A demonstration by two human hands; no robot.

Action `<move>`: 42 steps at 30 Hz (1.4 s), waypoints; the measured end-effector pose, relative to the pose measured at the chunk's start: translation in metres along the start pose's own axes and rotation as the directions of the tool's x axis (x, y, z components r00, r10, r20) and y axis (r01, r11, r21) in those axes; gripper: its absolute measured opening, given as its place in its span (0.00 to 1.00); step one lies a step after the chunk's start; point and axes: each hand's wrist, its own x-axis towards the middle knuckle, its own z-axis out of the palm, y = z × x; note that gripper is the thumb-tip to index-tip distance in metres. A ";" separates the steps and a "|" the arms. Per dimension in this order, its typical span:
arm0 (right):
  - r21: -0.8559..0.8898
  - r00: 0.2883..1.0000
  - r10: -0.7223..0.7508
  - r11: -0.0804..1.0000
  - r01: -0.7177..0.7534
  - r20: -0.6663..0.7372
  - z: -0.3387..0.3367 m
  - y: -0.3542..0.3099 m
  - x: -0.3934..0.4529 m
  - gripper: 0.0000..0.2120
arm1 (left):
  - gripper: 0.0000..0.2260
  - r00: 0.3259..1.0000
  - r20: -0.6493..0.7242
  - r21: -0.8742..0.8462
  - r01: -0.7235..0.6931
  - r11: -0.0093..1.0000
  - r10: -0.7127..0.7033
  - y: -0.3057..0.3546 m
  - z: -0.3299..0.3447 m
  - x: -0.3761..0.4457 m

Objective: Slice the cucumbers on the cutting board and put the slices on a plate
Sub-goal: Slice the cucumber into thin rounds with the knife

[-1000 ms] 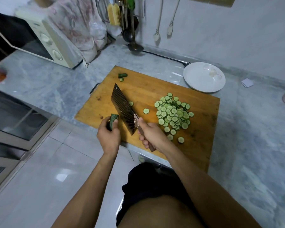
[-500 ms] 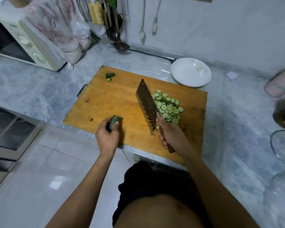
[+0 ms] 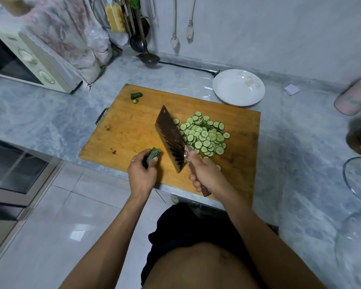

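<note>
1. Gripping the cleaver (image 3: 171, 140) by its handle, your right hand (image 3: 204, 174) has its fingers curled tight round the wood; the blade stands on edge on the board (image 3: 133, 134), tilted, its flat face toward you and its far side against the slices (image 3: 204, 135).
2. Your left hand (image 3: 141, 176) holds a cucumber stub (image 3: 153, 155) at the board's near edge; thumb and fingers pinch it from both sides; the cut end points up and away from you; the hand sits just beside the blade's heel, not touching it.
3. The slices lie in a loose heap on the right half of the board, piled on one another; a few lie near your right hand; one peeks out below the wrist.
4. A second stub (image 3: 136, 95) lies at the far left of the board with one small slice just beside it, well apart from the heap.
5. The plate (image 3: 238, 94) sits on the counter (image 3: 40, 117) beyond the board's far right corner, overlapping that corner in this view; no slices lie on it.
6. A microwave (image 3: 29, 59) stands far left; a ladle (image 3: 148, 57) rests by the wall; a pink container (image 3: 354, 99) stands at the right.
</note>
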 end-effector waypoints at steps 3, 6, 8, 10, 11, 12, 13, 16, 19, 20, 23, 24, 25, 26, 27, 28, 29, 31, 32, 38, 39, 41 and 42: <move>0.044 0.998 0.005 0.999 -0.002 -0.059 -0.019 0.001 0.002 0.29 | 0.15 0.994 0.070 0.082 -0.092 0.992 0.086 0.002 -0.002 -0.001; 0.075 0.993 -0.009 0.997 0.018 -0.118 -0.031 0.002 0.002 0.28 | 0.14 0.973 0.135 0.129 -0.206 0.970 0.189 0.003 0.001 0.002; 0.043 0.992 -0.031 0.998 0.037 -0.122 -0.033 0.002 0.000 0.27 | 0.14 0.951 0.174 0.145 -0.281 0.949 0.255 0.003 0.005 0.005; -0.041 0.992 -0.071 0.997 0.067 -0.100 -0.032 0.001 -0.003 0.27 | 0.14 0.922 0.208 0.157 -0.361 0.919 0.327 0.004 0.010 0.009; -0.095 0.991 -0.098 0.991 0.089 -0.090 -0.032 0.002 -0.006 0.27 | 0.14 0.910 0.219 0.158 -0.390 0.907 0.353 0.004 0.014 0.010; -0.156 0.989 -0.128 0.981 0.115 -0.077 -0.031 0.002 -0.009 0.28 | 0.13 0.904 0.215 0.158 -0.407 0.900 0.371 0.004 0.017 0.011; -0.209 0.986 -0.154 0.968 0.137 -0.068 -0.031 0.004 -0.014 0.27 | 0.13 0.902 0.200 0.156 -0.415 0.896 0.383 0.002 0.019 0.010; -0.298 0.975 -0.218 0.935 0.195 -0.049 -0.029 0.009 -0.030 0.27 | 0.12 0.893 0.155 0.168 -0.444 0.880 0.422 -0.003 0.025 0.007; -0.372 0.967 -0.253 0.901 0.222 -0.036 -0.025 0.012 -0.041 0.30 | 0.12 0.874 0.148 0.187 -0.485 0.854 0.464 -0.007 0.027 0.006; -0.396 0.964 -0.263 0.889 0.229 -0.033 -0.023 0.012 -0.043 0.31 | 0.13 0.872 0.147 0.200 -0.488 0.849 0.467 -0.008 0.029 0.007; -0.438 0.961 -0.276 0.868 0.235 -0.030 -0.018 0.008 -0.048 0.29 | 0.13 0.888 0.118 0.233 -0.460 0.857 0.444 -0.008 0.033 0.008; -0.448 0.959 -0.283 0.861 0.241 -0.027 -0.017 0.007 -0.049 0.28 | 0.13 0.895 0.102 0.232 -0.446 0.864 0.435 -0.008 0.035 0.008; -0.460 0.957 -0.290 0.853 0.246 -0.026 -0.016 0.006 -0.050 0.27 | 0.12 0.902 0.084 0.225 -0.431 0.874 0.423 -0.007 0.036 0.007; -0.467 0.955 -0.295 0.848 0.250 -0.024 -0.014 0.006 -0.051 0.27 | 0.12 0.909 0.068 0.215 -0.417 0.883 0.412 -0.006 0.037 0.006; -0.470 0.955 -0.295 0.847 0.249 -0.024 -0.013 0.005 -0.052 0.26 | 0.12 0.913 0.058 0.205 -0.407 0.890 0.404 -0.005 0.037 0.005; -0.472 0.956 -0.292 0.846 0.247 -0.025 -0.012 0.005 -0.053 0.25 | 0.12 0.915 0.053 0.198 -0.402 0.894 0.400 -0.004 0.037 0.005; -0.483 0.957 -0.288 0.842 0.240 -0.027 -0.011 0.006 -0.053 0.25 | 0.12 0.915 0.053 0.200 -0.401 0.894 0.399 -0.004 0.038 0.004; -0.520 0.958 -0.286 0.824 0.228 -0.033 -0.009 0.007 -0.054 0.24 | 0.12 0.916 0.058 0.219 -0.399 0.890 0.397 -0.003 0.038 0.004; -0.532 0.957 -0.288 0.817 0.225 -0.037 -0.007 0.007 -0.054 0.23 | 0.12 0.916 0.057 0.227 -0.399 0.889 0.397 -0.002 0.038 0.004; -0.533 0.946 -0.319 0.811 0.239 -0.061 0.000 0.003 -0.057 0.24 | 0.10 0.913 0.052 0.258 -0.404 0.878 0.405 0.004 0.038 0.004; -0.536 0.946 -0.319 0.810 0.238 -0.062 0.000 0.002 -0.058 0.24 | 0.10 0.911 0.053 0.263 -0.408 0.874 0.409 0.004 0.038 0.004; -0.544 0.946 -0.319 0.805 0.238 -0.058 -0.001 0.002 -0.059 0.24 | 0.10 0.912 0.049 0.265 -0.405 0.875 0.408 0.003 0.039 0.005; -0.545 0.946 -0.320 0.804 0.240 -0.057 -0.001 0.002 -0.060 0.24 | 0.10 0.912 0.043 0.266 -0.403 0.876 0.407 0.003 0.039 0.004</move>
